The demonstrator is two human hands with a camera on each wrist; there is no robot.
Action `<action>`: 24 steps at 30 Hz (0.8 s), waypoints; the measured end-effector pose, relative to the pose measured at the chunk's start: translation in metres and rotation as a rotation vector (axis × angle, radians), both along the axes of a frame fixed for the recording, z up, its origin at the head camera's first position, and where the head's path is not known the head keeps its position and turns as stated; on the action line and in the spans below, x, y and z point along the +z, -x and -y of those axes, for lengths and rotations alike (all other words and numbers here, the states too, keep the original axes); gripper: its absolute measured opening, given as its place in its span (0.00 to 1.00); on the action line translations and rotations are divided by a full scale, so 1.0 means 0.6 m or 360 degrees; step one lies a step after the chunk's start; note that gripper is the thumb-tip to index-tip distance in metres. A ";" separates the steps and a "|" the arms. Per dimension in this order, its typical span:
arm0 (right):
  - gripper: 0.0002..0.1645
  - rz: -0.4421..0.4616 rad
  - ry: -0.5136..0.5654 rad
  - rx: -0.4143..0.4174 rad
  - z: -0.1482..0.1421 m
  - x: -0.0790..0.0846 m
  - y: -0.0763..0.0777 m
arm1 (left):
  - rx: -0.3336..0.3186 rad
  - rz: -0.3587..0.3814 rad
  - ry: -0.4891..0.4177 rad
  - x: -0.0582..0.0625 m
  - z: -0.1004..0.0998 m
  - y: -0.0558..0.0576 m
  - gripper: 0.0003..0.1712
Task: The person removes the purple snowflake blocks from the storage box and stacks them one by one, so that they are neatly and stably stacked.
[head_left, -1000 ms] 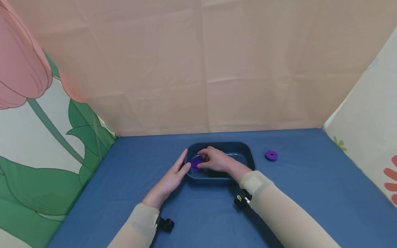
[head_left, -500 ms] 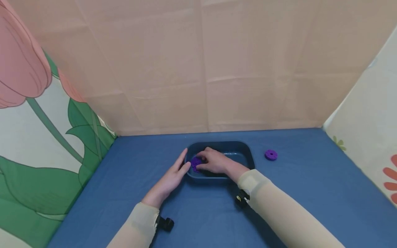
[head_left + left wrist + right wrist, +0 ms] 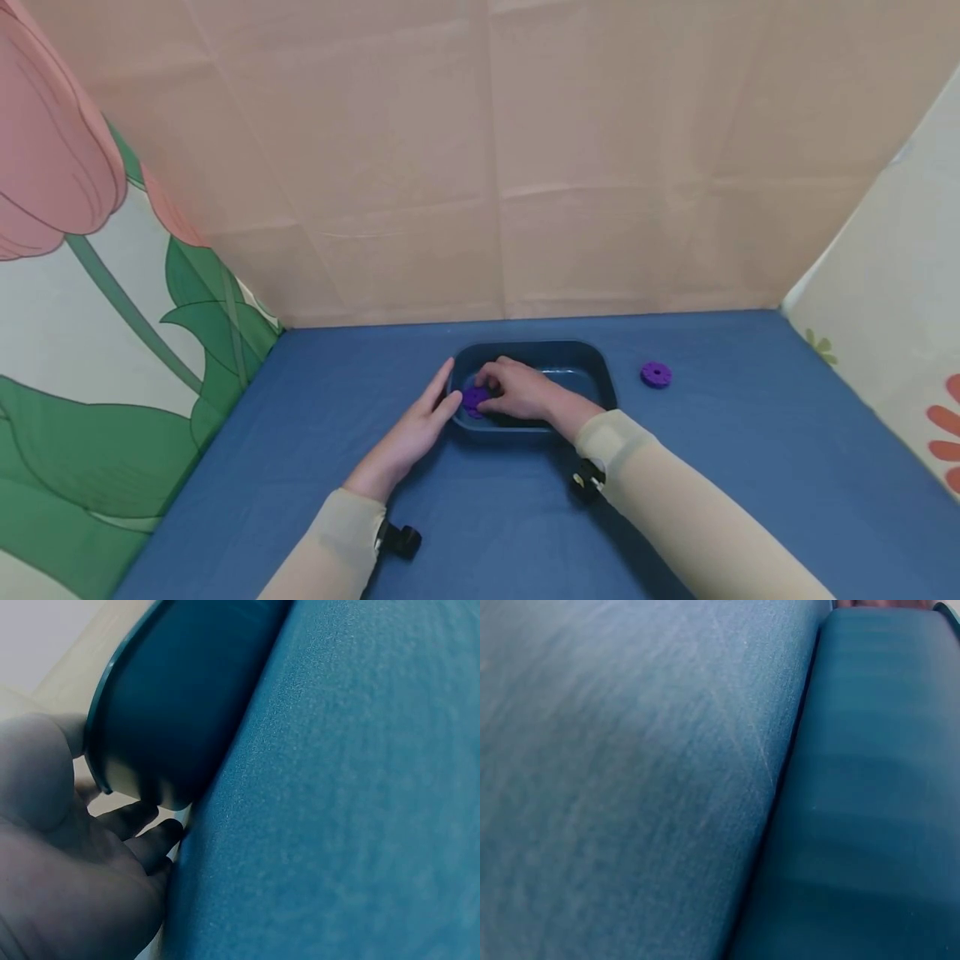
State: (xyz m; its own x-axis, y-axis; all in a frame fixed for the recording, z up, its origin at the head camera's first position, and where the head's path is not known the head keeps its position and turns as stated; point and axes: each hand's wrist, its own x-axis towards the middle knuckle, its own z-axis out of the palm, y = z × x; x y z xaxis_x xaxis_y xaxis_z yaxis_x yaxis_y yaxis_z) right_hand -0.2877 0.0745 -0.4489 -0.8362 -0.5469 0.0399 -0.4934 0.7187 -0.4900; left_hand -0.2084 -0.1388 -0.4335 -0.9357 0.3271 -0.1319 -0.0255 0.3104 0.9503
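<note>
A dark blue rectangular tray with rounded corners stands on the blue cloth. Inside its left end is a purple notched disc, partly covered by fingers. My right hand reaches over the tray's near side and pinches this disc between thumb and fingers. Against the tray's left end rests my left hand, thumb at the rim and fingers extended along the outside. In the left wrist view, the thumb of the left hand meets the rim while the fingertips touch the end wall. The right wrist view shows the tray's outer wall.
A second purple disc, with a centre hole, lies on the cloth right of the tray. The blue cloth covers the table. A beige sheet hangs behind, with printed panels on both sides.
The right hand has shifted very slightly left over the disc in the tray, and the disc's visible part has changed a little. The left hand and the tray have stayed put.
</note>
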 end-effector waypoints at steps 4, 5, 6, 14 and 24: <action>0.26 -0.0006 -0.0005 0.0028 -0.001 0.001 0.000 | -0.0007 0.0005 0.0007 0.001 0.000 0.000 0.42; 0.26 -0.0011 -0.0011 0.0041 -0.002 0.001 0.000 | -0.0007 0.0005 0.0008 0.001 0.000 0.000 0.41; 0.27 -0.0016 -0.0016 0.0054 -0.002 0.001 -0.001 | -0.0009 0.0004 0.0014 0.001 0.000 0.001 0.41; 0.24 -0.0019 -0.0022 0.0092 -0.003 0.003 -0.002 | -0.0010 0.0011 0.0040 0.004 0.000 0.003 0.40; 0.26 -0.0053 -0.0032 0.0090 -0.002 0.003 -0.005 | -0.0005 0.0006 0.0027 0.005 -0.001 0.000 0.40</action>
State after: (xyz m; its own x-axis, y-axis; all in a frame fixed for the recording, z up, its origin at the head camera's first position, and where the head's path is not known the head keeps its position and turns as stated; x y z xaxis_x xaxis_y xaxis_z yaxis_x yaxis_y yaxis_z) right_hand -0.2844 0.0755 -0.4473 -0.8024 -0.5943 0.0555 -0.5493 0.6988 -0.4582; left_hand -0.2086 -0.1382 -0.4306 -0.9342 0.3278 -0.1411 -0.0281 0.3266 0.9447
